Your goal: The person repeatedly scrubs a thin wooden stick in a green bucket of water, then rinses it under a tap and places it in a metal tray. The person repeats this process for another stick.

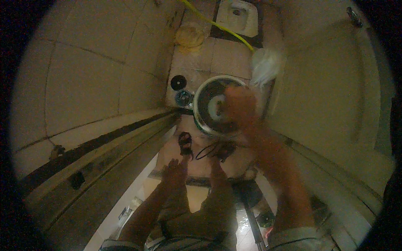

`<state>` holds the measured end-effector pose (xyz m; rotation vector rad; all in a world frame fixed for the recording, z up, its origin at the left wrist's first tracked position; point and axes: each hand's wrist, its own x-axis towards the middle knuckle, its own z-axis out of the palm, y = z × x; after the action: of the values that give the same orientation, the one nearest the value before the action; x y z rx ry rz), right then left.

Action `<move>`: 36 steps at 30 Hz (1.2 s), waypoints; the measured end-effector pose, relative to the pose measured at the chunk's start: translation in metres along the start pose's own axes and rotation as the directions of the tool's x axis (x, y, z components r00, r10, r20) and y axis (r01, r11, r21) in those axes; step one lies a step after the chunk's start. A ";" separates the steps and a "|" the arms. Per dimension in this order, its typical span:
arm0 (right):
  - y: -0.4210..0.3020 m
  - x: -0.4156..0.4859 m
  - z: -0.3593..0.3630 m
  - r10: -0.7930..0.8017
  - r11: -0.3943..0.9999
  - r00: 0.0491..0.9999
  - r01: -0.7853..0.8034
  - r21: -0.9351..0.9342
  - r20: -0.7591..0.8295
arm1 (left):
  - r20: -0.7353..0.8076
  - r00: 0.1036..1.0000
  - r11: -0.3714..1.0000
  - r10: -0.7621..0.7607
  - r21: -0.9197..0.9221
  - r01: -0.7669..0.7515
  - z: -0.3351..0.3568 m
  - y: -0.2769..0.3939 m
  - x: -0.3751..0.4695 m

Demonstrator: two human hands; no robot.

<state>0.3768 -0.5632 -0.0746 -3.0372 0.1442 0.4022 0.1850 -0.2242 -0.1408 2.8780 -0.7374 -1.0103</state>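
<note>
A large round basin-like object [199, 120] with a pale rim stands on the tiled floor in front of me. Its dark inside surrounds a whitish round middle. My right hand [241, 102] is over its right half, blurred; whether it grips anything is unclear. My left hand [172, 169] hangs low beside my left leg, nearest to my knee, with nothing plainly visible in it. Left of the round object lie a black disc [178, 82] with a light centre and a bluish round piece [183, 98].
A squat toilet [238, 18] is set in the floor at the far end. A yellow hose [230, 32] runs towards a white plastic bag [265, 66] by the right wall. A yellowish basin [190, 36] stands at left. Dark sandals [185, 142] are on my feet, near a doorway.
</note>
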 end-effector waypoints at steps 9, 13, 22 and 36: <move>0.041 -0.063 0.008 -0.400 0.913 0.883 0.407 0.025 0.246 | -0.339 0.903 0.964 0.265 0.067 -0.257 0.046 -0.020 -0.012; -0.018 -0.026 -0.001 -0.327 0.942 0.930 0.306 0.136 0.169 | 0.024 0.993 0.990 0.117 0.078 -0.119 0.022 -0.018 -0.019; 0.033 -0.039 0.007 -0.273 0.957 0.878 0.290 0.018 0.394 | 0.002 0.991 0.990 0.134 -0.046 -0.133 -0.047 0.002 -0.015; 0.029 0.047 -0.014 0.078 0.989 0.987 -0.094 0.110 0.139 | 0.156 0.987 0.993 0.050 -0.109 -0.033 -0.031 -0.023 -0.024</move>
<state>0.4228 -0.5973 -0.0753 -2.8856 0.2815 0.5813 0.1963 -0.1982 -0.1058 2.7051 -0.7236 -1.2440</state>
